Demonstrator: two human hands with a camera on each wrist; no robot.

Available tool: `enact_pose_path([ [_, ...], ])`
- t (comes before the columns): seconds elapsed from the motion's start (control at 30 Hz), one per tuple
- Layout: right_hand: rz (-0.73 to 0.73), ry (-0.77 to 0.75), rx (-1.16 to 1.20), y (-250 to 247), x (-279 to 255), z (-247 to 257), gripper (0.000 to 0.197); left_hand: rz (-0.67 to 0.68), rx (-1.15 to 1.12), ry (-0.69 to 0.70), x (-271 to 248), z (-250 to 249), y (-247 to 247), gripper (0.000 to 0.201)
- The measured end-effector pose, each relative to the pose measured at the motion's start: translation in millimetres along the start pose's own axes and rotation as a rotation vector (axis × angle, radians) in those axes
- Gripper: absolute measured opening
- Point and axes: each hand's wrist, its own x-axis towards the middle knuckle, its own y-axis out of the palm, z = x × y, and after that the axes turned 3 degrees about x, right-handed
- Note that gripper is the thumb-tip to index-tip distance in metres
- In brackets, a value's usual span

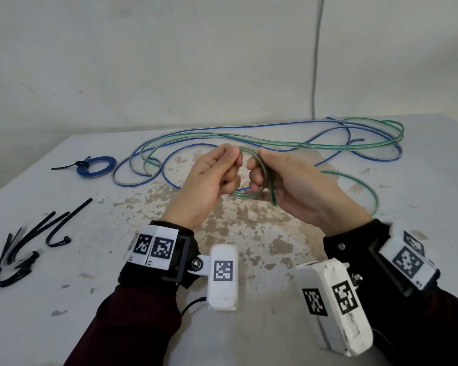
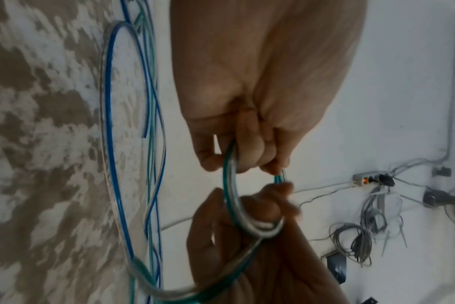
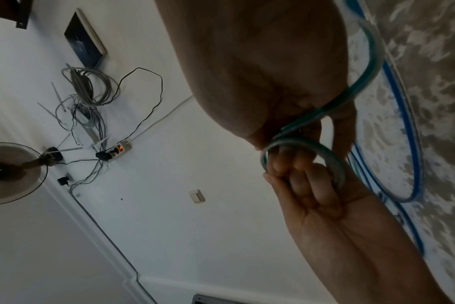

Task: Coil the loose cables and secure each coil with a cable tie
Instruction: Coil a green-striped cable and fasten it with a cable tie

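Both hands are raised over the table [image 1: 249, 326] and hold a small coil of the green cable [image 1: 271, 191]. My left hand [image 1: 230, 161] pinches the top of the loop between thumb and fingers. My right hand [image 1: 258, 175] has its fingers curled through the coil, and the cable's end lies across its palm. The left wrist view shows the green loop [image 2: 229, 174] running from the left hand [image 2: 260, 92] into the right hand [image 2: 247, 257]. The right wrist view shows the same loop [image 3: 335, 162]. The rest of the green cable trails loose across the table, tangled with a loose blue cable [image 1: 249, 127].
A coiled blue cable [image 1: 110, 166] bound with a black tie lies at the far left. Several loose black cable ties [image 1: 32, 256] lie near the table's left front. A grey cable [image 1: 316, 62] hangs down the wall behind.
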Motion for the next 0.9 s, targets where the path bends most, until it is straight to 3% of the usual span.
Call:
enact_pose_path([
  [0.13, 0.023, 0.044, -0.228, -4.4, -3.1, 2.7, 0.038, -0.132, 0.059, 0.119, 1.0, 0.6, 1.5, 0.028],
  [0.27, -0.135, -0.137, -0.63, -11.1, -1.5, 0.7, 0.034, -0.263, -0.027, 0.197, 3.7, -2.2, -6.1, 0.029],
  [0.47, 0.062, 0.001, -0.064, -2.9, 3.1, -5.4, 0.031, -0.263, -0.118, 0.244, 6.6, -2.1, -8.5, 0.028],
  [0.67, 0.038, -0.11, -0.067, 0.3, 10.3, -19.9, 0.034, -0.24, -0.251, 0.178, 6.3, 1.0, 1.9, 0.032],
  [0.9, 0.068, -0.144, 0.017, -1.5, 8.2, -12.4, 0.031, -0.282, -0.235, 0.181, 6.3, -1.6, -0.4, 0.033],
])
